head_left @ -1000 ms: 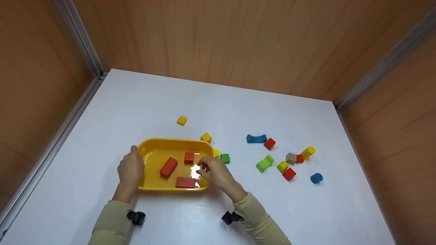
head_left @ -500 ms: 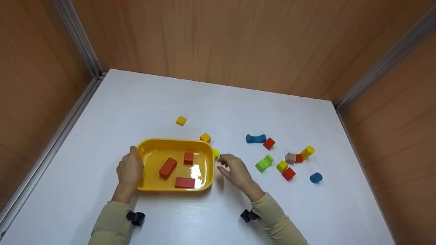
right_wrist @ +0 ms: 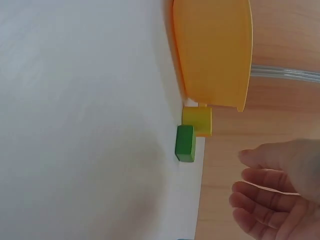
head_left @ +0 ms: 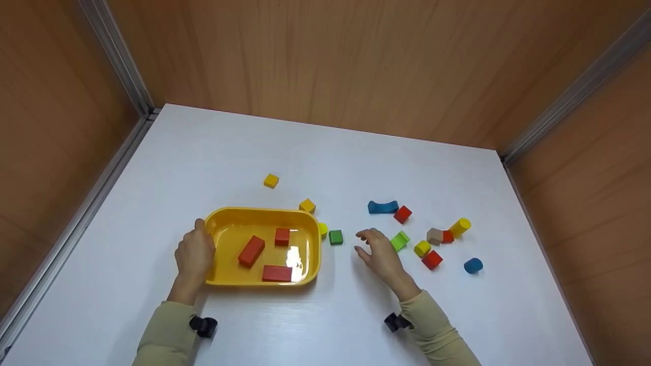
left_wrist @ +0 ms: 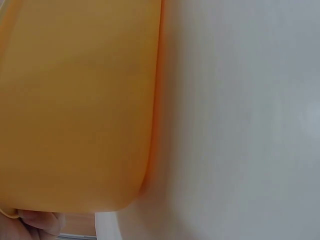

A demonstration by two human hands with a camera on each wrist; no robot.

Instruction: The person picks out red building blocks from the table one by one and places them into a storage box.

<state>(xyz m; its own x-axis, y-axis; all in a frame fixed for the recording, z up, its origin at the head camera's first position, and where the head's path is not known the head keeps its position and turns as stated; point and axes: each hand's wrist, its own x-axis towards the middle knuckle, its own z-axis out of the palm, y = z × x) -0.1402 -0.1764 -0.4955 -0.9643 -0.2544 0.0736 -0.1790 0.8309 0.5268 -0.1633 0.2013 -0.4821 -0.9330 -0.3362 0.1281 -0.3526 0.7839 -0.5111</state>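
A yellow plastic tray holds three red blocks: a long one, a short one and another long one. My left hand grips the tray's left end; in the left wrist view its fingers curl at the edge. To the right of the tray, my right hand hovers over the table with nothing in it, fingers loosely bent. It partly covers a light green block. A dark green block lies between that hand and the tray, beside a yellow cylinder.
Behind the tray lie two yellow cubes, one near and one farther back. On the right are a blue arch block, a red cube, a yellow cylinder, a blue cylinder and several more blocks. Wooden walls enclose the table.
My right hand has moved right, from over the tray's right end, past the dark green block, to the light green block. The left hand and the tray have stayed in place.
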